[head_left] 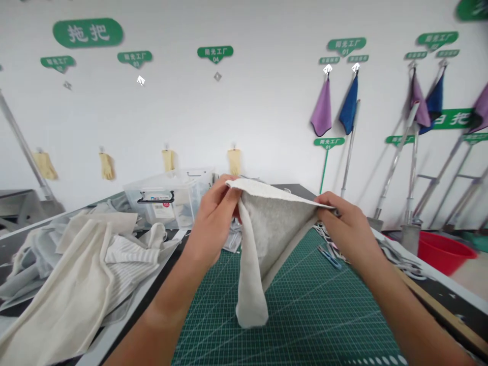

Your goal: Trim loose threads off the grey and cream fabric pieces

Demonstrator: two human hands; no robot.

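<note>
Between my two hands a light grey piece of fabric (270, 223) is stretched, its top edge taut and its lower part hanging in a folded point above the green cutting mat (305, 305). My left hand (217, 216) pinches its upper left corner between thumb and fingers. At the upper right corner, my right hand (341, 216) grips the edge in the same way. A blue-handled cutting tool (331, 258) lies on the mat near my right hand; its exact kind is hard to make out.
A heap of white, grey and striped fabric pieces (76, 274) covers the table's left side. Behind it stands a clear plastic box (160, 203). Fabric strips (404, 259) and a wooden strip (442, 307) lie along the right edge. Beyond is a red basin (446, 251).
</note>
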